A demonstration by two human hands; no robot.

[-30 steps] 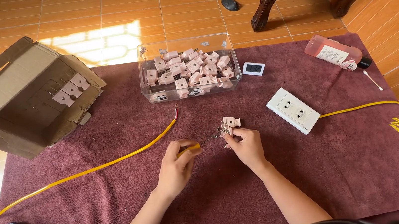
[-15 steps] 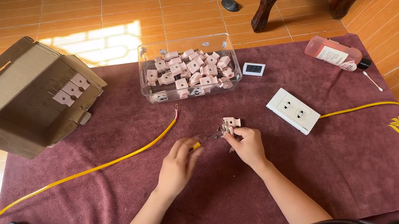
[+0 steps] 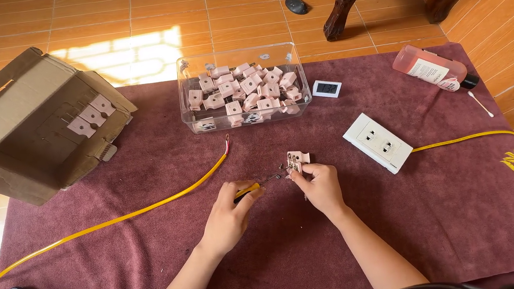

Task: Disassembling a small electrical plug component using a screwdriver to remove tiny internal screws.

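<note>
One head-worn camera looks steeply down, fairly near, over a maroon cloth (image 3: 409,230) on the floor.

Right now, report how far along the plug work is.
Done, apparently: three pink plugs lie in the cardboard box. In hand: left hand works a yellow-handled screwdriver at one pink plug steadied by right hand. Left: the clear tub remains full.

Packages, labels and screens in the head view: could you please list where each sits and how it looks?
Cardboard box: far left, brown, flaps open, pale pink parts inside.
Clear plastic tub: cloth's far edge, rectangular, full of pink parts.
Small screen: right of the tub, white frame, dark display.
Bottle: far right, lying down, pink with white label.
</note>
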